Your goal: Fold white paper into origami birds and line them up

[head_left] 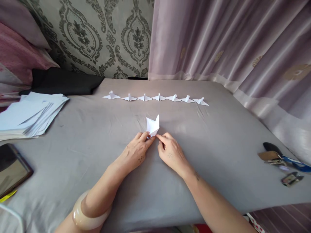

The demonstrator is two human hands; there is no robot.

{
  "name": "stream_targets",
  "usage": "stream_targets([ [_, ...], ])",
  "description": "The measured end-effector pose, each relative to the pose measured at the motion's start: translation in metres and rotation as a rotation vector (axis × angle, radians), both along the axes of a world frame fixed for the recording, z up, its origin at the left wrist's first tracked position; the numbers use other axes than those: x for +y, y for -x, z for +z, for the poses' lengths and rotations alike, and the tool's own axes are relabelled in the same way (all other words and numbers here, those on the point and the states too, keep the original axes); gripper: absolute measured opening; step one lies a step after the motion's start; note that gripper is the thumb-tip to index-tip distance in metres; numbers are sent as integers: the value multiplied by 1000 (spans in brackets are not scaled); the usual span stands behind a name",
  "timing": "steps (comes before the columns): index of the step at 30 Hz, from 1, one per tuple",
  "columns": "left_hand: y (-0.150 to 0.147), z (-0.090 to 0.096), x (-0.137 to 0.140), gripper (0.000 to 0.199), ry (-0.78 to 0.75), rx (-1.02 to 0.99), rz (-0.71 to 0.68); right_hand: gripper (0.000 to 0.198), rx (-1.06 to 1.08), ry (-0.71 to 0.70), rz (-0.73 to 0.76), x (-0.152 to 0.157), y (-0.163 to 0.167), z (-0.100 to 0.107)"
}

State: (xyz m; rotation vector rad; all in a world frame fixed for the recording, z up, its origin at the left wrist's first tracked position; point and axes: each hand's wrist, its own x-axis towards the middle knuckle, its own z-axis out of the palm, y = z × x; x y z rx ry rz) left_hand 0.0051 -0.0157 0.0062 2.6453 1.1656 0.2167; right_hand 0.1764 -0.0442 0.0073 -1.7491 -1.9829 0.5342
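A partly folded white origami paper lies at the middle of the grey cloth surface, with pointed flaps standing up on its far side. My left hand is closed on its near left edge, thumb and fingers pressing the paper. The index finger of my right hand touches the near right corner of the paper, its other fingers curled under. Whether the right fingertips pinch the paper or only press it, I cannot tell. Beyond the hands, several finished white folded paper figures stand in a row.
On the left are a stack of white paper, a black folded cloth and a dark flat device. Keys and a small clipper-like object lie at the right. Curtains hang behind the surface.
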Motion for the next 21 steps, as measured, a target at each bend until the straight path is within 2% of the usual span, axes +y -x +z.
stream_targets([
  [3,3,3,-3,62,23,-62,-12,40,-121,-28,19,-5,3,1],
  [6,8,3,-6,50,37,-177,10,40,-245,-74,42,-8,6,1],
  [10,7,0,-7,26,96,-413,207,42,-362,-111,90,-9,10,5],
  [13,0,-2,-4,18,127,-527,359,40,-389,-114,125,-8,10,8],
  [21,-14,2,3,16,170,-478,586,40,-253,-136,101,-7,3,1],
])
